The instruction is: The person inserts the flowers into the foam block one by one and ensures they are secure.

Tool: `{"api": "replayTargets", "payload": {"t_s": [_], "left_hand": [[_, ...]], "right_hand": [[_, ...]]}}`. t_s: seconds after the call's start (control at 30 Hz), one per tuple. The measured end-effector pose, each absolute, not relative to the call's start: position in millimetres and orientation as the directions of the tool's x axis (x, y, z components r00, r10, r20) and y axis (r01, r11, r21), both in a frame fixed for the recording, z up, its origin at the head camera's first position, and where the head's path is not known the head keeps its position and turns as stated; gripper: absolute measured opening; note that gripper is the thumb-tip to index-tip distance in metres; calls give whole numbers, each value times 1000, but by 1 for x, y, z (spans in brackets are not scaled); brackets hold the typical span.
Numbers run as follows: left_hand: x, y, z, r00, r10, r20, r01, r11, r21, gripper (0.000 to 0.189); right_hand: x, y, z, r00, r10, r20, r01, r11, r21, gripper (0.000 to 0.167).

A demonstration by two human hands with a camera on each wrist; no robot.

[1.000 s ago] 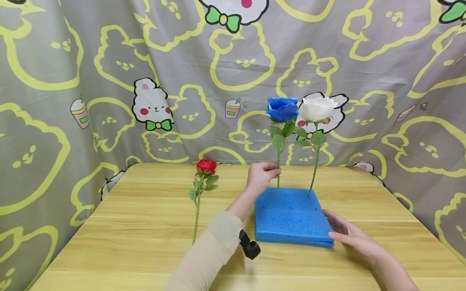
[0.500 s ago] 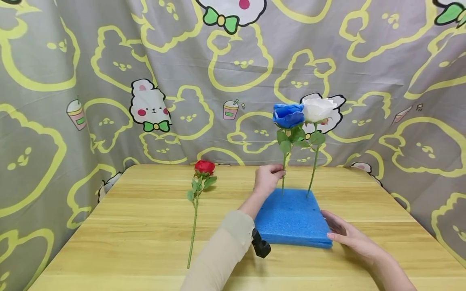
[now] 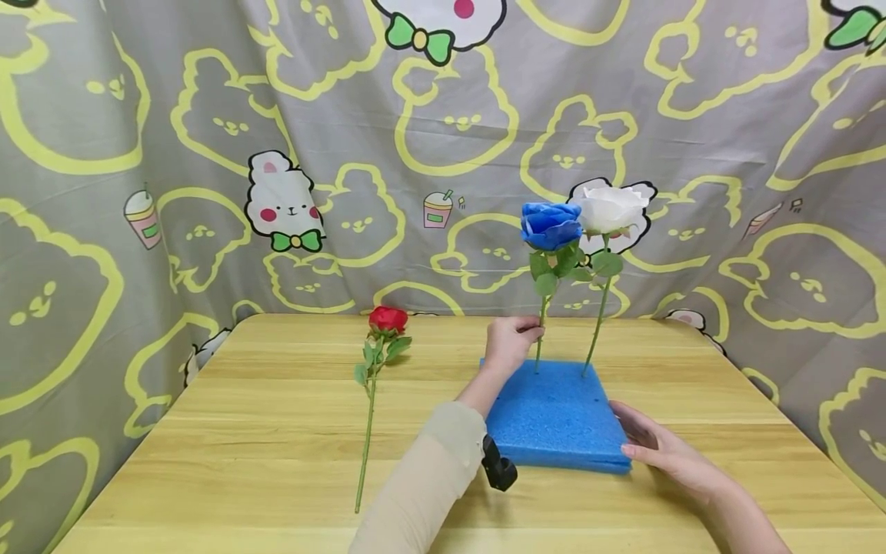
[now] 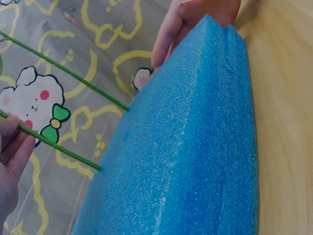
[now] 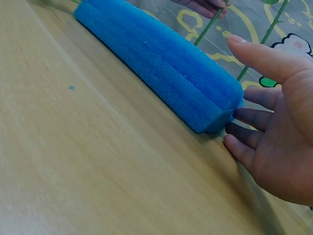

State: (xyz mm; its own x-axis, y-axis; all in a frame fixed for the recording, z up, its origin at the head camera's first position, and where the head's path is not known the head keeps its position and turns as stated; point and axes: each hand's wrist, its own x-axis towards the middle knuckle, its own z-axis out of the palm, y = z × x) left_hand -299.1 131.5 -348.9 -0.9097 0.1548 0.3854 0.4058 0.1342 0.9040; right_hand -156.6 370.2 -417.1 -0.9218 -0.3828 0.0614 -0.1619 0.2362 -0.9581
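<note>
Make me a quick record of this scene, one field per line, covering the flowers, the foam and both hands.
Blue rose: standing, stem set in the foam
White rose: also set in the foam, leaning right in the head view
Red rose: lying on the table, left of the foam
Foam block: blue, flat on the wooden table
Left hand: pinching the blue rose's stem
Right hand: at the block's near right corner, apparently touching it
Backdrop: gray curtain with cartoon prints
</note>
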Motion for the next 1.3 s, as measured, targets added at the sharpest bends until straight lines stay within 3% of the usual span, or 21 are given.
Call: {"api": "replayTargets", "payload": {"t_s": [0.73, 1.3], "left_hand": [[-299, 133, -351, -872, 187, 452, 481, 161, 862, 11], [-298, 130, -354, -904, 220, 366, 403, 158, 901, 12]], "right_hand": [[-156, 370, -417, -920, -382, 89, -196, 251, -948, 61], [-157, 371, -419, -917, -388, 91, -198, 244, -949, 60]]}}
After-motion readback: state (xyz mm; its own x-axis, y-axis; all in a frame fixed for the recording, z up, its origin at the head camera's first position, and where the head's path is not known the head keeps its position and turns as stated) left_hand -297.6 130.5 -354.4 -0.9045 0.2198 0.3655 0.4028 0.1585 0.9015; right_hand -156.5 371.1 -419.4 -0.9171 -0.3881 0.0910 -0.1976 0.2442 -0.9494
